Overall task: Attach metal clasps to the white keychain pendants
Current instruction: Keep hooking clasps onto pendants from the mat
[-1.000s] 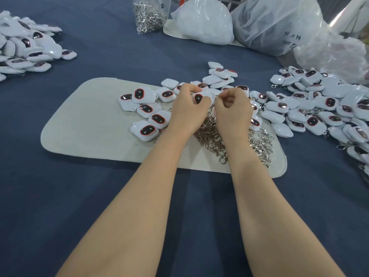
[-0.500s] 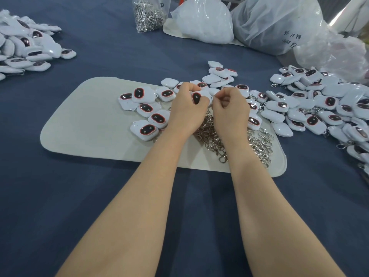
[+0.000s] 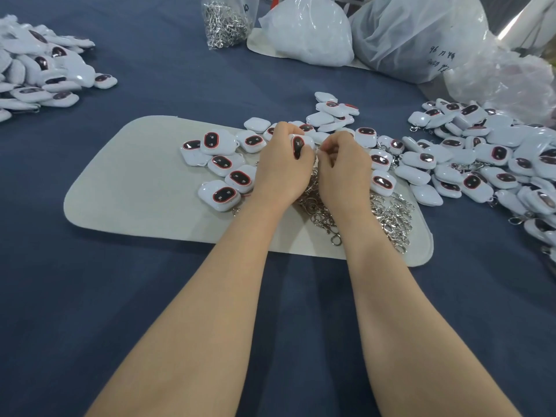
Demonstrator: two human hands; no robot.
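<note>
Head view faces forward and down, seemingly near the mat (image 3: 135, 182).

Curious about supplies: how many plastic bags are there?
4 along the far edge: clasp bag, white bag, big written-on bag, crumpled bag far right. More may be hidden.

Tabletop (image 3: 150, 296) covered in dark blue cloth, faintly creased toward the near edge. Beige felt mat (image 3: 135, 182) with rounded corners, lying flat at centre. At the rear, white plastic bag (image 3: 307, 34), full and rounded, resting on the edge of a second beige sheet (image 3: 255, 45). Just to its right, and touching it, a larger translucent bag (image 3: 421, 34) bearing dark handwriting, illegible. Farther right, crumpled clear plastic (image 3: 505, 82) against the larger bag.
</note>
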